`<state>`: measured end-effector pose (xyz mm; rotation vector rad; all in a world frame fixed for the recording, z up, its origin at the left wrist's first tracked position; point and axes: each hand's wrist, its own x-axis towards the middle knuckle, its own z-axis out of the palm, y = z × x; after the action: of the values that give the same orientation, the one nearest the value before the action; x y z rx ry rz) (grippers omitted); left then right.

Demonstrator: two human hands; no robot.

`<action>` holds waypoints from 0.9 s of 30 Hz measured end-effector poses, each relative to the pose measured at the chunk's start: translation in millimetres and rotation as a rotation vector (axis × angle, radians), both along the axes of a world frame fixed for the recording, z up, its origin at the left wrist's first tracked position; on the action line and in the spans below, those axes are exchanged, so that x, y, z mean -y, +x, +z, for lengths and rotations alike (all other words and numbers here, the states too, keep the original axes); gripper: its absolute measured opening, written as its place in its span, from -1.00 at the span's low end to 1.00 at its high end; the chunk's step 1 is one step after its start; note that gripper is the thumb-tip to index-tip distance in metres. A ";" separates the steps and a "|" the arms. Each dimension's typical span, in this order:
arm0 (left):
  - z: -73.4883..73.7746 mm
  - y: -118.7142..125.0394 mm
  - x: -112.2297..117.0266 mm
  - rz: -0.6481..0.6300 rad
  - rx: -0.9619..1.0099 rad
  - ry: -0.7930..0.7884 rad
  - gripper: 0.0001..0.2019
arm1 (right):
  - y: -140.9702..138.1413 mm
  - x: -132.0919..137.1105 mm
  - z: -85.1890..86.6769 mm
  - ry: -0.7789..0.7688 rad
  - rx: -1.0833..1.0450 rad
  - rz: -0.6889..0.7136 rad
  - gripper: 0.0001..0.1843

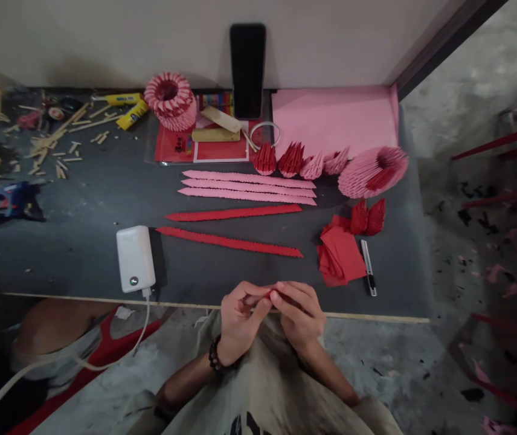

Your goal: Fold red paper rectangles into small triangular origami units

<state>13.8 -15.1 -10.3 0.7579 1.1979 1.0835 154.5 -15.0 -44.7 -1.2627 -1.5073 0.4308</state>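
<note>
Red strips (231, 241) lay ahead and a cutter (368, 263) off right; your left hand (241, 323) and right hand (302, 320) pinched a red piece (268, 294) between them (mostly hidden).

Here's a dark beaded bracelet (214, 354) circling the left wrist (227, 352); a loose greyish-beige top (265, 374) too. Black markings (246, 425) low down its front!

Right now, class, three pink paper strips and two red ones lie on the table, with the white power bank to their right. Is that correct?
Wrong side: the head view shows the white power bank left of the three pink strips and two red strips.
</note>
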 end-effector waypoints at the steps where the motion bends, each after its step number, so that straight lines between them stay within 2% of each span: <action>1: -0.3 0.2 -2.0 0.001 0.001 -0.009 -0.84 | 0.8 -1.8 1.3 -0.030 -0.037 0.001 -0.58; 4: -1.2 0.4 -8.4 0.020 -0.045 0.044 -0.90 | 2.7 -7.3 6.0 -0.099 -0.098 0.014 -0.60; 7: -3.4 -0.1 -12.3 0.054 -0.225 0.195 -0.98 | 3.9 -9.7 9.9 -0.136 -0.121 0.033 -0.73; 13: -6.5 -3.2 -15.8 -0.010 -0.540 0.398 -0.89 | 9.3 -8.4 12.2 -0.219 -0.118 0.004 -0.79; 15: -7.3 -2.9 -18.1 -0.013 -0.542 0.393 -0.89 | 12.8 -8.3 11.9 -0.258 -0.115 0.013 -0.80; 20: -9.4 1.7 -26.2 -0.013 -0.392 0.362 -0.94 | 19.4 -6.9 12.0 -0.315 -0.143 -0.017 -0.91; 27: -10.6 5.9 -28.5 -0.030 -0.374 0.318 -0.95 | 21.7 -7.0 10.7 -0.336 -0.211 0.040 -0.79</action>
<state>19.8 13.5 -20.8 1.2629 1.3344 1.1538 176.1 -8.0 -33.9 -1.3968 -1.3173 0.8442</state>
